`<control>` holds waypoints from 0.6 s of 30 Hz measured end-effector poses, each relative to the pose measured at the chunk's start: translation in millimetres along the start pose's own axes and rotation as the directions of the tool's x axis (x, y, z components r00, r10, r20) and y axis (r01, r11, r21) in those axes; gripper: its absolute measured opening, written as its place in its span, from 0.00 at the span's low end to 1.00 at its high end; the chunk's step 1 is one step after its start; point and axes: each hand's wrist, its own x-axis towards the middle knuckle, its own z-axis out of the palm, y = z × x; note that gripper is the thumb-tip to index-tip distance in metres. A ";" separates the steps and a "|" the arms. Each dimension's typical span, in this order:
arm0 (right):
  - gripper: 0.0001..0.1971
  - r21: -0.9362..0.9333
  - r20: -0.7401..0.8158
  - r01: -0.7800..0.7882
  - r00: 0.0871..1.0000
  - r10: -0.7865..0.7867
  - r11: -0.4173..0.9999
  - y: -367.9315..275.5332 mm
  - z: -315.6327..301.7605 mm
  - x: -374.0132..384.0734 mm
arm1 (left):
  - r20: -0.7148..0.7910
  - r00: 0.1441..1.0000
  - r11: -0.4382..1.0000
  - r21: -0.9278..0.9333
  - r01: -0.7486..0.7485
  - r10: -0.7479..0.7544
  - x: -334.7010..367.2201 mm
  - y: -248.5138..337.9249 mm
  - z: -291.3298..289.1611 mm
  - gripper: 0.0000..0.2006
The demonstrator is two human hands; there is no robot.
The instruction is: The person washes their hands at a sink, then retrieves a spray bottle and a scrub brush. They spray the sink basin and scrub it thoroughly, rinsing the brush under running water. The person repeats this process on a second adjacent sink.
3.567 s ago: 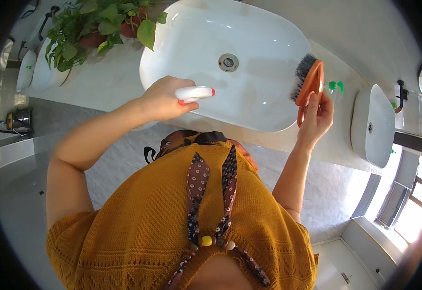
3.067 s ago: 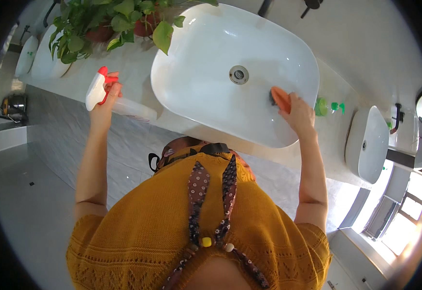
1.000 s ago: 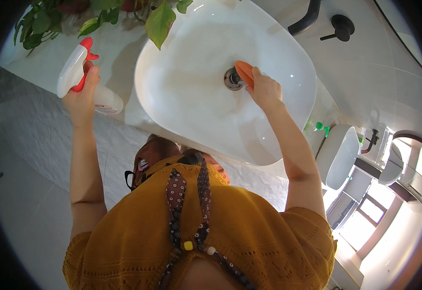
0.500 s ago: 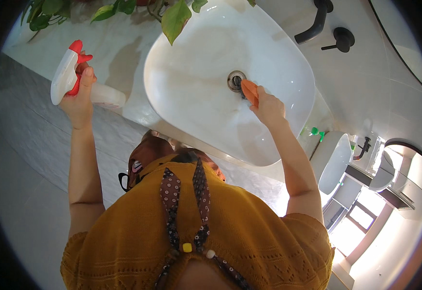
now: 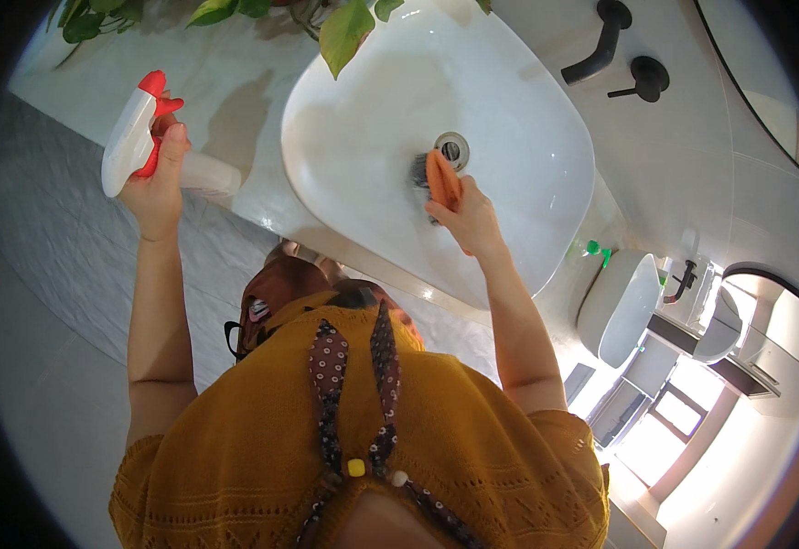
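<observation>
My left hand is wrapped round the neck of a white spray bottle with a red nozzle and trigger. The bottle is tilted, held beside the counter's front edge. In my right hand is an orange scrub brush with dark bristles. It is inside the white sink, its bristles turned toward the left side of the basin, just below the round metal drain. My fingers hide part of the brush.
A black spout and a black tap handle project from the wall at the right. Plant leaves hang over the sink's far rim. A second basin stands further right, with a green-topped bottle beside it.
My right hand has drawn the brush from the drain to the left and nearer me, so its bristles now show. The left hand with the spray bottle has hardly shifted.
</observation>
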 end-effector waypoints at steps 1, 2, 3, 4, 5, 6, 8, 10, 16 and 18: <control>0.22 0.003 -0.005 -0.003 1.000 0.003 1.000 -5.9 -0.4 5.0 | 0.006 1.000 1.000 -0.010 0.010 -0.010 1.0 -0.2 0.5 0.18; 0.22 -0.091 -0.041 -0.033 0.999 0.030 0.995 -10.6 -1.6 10.9 | 0.011 1.000 1.000 -0.012 0.007 -0.006 2.3 0.8 1.9 0.18; 0.22 -0.183 -0.076 -0.066 0.996 0.052 0.981 -12.7 -2.1 16.8 | 0.006 1.000 1.000 -0.022 0.013 -0.013 3.3 2.2 3.0 0.18; 0.22 -0.171 -0.053 -0.095 0.995 0.088 0.981 -8.3 -5.1 22.1 | 0.002 1.000 0.999 -0.031 0.020 -0.020 4.0 3.2 3.7 0.18; 0.22 -0.167 -0.054 -0.097 0.995 0.089 0.981 -6.6 -6.6 22.5 | 0.005 1.000 0.999 -0.031 0.018 -0.018 3.9 3.3 3.4 0.18; 0.22 -0.196 -0.051 -0.094 0.995 0.086 0.976 -5.9 -8.0 23.2 | -0.002 1.000 0.999 -0.038 0.029 -0.029 3.1 2.4 2.6 0.18; 0.22 -0.226 -0.049 -0.090 0.995 0.081 0.970 -4.8 -9.4 23.0 | -0.010 0.999 0.998 -0.046 0.038 -0.038 2.1 2.5 2.7 0.18; 0.22 -0.228 -0.075 -0.076 0.995 0.060 0.971 -2.5 -7.9 20.0 | -0.031 0.997 0.997 -0.005 0.073 -0.073 0.7 5.5 3.7 0.18; 0.24 -0.236 -0.099 -0.248 0.968 0.231 0.940 -1.1 -15.4 15.8 | -0.012 0.996 0.995 -0.045 0.092 -0.093 -6.0 1.8 -1.9 0.17; 0.24 -0.160 -0.067 -0.235 0.972 0.227 0.959 -5.4 -19.1 5.0 | -0.018 0.996 0.995 -0.051 0.083 -0.084 -8.9 4.2 -0.5 0.17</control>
